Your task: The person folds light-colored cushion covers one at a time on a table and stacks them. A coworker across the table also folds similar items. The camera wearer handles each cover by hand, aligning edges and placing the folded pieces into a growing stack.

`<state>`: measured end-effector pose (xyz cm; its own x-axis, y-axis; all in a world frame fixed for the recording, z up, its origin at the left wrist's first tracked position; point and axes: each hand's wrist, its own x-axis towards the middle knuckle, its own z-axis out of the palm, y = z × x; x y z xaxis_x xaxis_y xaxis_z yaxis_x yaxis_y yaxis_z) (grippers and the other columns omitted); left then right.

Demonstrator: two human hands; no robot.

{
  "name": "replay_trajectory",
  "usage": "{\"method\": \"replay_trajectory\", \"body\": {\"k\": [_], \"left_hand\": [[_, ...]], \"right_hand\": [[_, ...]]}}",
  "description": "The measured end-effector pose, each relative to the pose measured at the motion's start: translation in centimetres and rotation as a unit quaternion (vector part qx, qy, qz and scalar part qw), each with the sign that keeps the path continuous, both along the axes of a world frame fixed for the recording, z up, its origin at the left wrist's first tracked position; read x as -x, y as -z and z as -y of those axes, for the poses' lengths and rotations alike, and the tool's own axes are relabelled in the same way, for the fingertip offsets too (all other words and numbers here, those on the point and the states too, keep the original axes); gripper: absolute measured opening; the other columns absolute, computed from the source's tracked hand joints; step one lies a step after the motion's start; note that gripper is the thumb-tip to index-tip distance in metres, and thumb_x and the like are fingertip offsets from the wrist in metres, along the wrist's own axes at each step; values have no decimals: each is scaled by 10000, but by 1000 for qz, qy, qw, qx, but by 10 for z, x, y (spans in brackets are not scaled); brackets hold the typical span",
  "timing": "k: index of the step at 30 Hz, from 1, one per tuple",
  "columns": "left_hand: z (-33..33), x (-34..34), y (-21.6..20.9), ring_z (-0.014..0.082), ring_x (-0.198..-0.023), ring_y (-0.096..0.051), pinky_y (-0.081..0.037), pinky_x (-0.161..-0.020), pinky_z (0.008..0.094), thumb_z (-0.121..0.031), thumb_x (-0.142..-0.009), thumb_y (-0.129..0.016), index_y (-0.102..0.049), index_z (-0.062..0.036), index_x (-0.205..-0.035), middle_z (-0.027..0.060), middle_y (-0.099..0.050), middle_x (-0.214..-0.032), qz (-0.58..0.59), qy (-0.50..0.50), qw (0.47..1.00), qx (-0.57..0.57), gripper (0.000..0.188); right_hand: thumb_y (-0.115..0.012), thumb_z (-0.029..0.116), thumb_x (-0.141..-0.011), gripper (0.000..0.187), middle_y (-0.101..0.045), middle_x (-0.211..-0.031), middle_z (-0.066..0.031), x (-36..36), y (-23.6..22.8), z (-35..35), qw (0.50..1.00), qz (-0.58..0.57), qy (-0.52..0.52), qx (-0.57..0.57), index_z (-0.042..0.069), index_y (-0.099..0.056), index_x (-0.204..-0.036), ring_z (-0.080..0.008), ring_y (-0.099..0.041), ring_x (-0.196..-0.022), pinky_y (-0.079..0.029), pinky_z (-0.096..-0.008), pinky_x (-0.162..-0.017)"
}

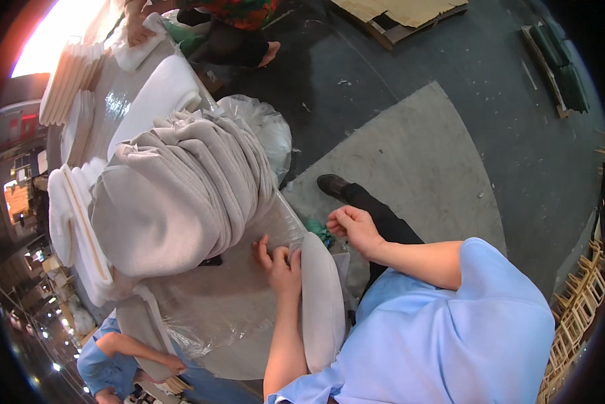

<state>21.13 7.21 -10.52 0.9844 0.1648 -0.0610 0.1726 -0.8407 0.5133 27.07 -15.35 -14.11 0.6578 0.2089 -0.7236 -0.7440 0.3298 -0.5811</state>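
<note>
A light grey padded cushion (321, 303) stands on its edge against my body at the table's near side. My left hand (280, 268) is by its upper end, fingers apart and partly bent, the thumb side touching or very near the cushion's edge. To the right of the cushion's tip, my right hand (356, 230) is raised above the floor with curled fingers pinched together. Whatever they hold, if anything, is too small to make out. Just left of my hands, a big stack of folded grey fabric covers (174, 195) lies on the plastic-covered table (228, 303).
White foam pads (77, 229) lie beyond the stack. One co-worker's hand (138, 32) rests on a white pad at the far end; another co-worker's hand (174, 364) holds a grey cushion at lower left. A clear plastic bag (259, 131) bulges beside the table. Wooden frames (579, 310) stand at right.
</note>
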Motion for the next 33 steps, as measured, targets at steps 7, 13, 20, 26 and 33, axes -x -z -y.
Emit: {"method": "replay_trajectory", "body": {"k": [7,13,20,26,33], "left_hand": [[9,30,-114,292,-1513,-467,-296,-1266,394,-270,-1143,-480,-571,-15,-1491,188,-554,-1573,-294,-153,832,445,441],[44,27,-115,302,-1557,-411,-280,-1278,366,-281,-1163,-394,-429,-21,-1627,191,-467,-1657,-293,-148,875,355,532],[28,36,-76,301,-1555,-417,-298,-1270,369,-292,-1163,-388,-428,-26,-1628,181,-463,-1663,-272,-159,868,385,537],[25,31,-69,282,-1564,-398,-277,-1279,361,-330,-1170,-350,-412,-36,-1639,168,-444,-1676,-294,-148,864,381,557],[31,42,-65,301,-1575,-383,-271,-1286,369,-339,-1167,-359,-423,-41,-1632,183,-431,-1682,-291,-102,890,337,556]], "right_hand": [[-464,382,-1159,452,-748,-994,-91,-34,-43,-17,976,139,-28,-165,-5,-697,-1172,-154,-694,-947,-541,-311,-895],[-351,483,-1167,611,-734,-865,-109,-42,-22,-40,973,94,-120,-173,-19,-699,-1146,-172,-670,-849,-527,-315,-858],[-378,508,-1147,655,-614,-609,-90,-54,1,-68,983,48,-94,-149,-15,-703,-926,-196,-628,-555,-551,-321,-603],[-398,515,-1142,644,-580,-582,-68,-53,12,-72,986,-11,-49,-157,-12,-694,-917,-193,-592,-480,-536,-306,-553],[-393,528,-1143,627,-557,-586,-49,-52,10,-54,986,-30,-47,-157,-10,-691,-1019,-191,-582,-476,-531,-325,-544]]}}
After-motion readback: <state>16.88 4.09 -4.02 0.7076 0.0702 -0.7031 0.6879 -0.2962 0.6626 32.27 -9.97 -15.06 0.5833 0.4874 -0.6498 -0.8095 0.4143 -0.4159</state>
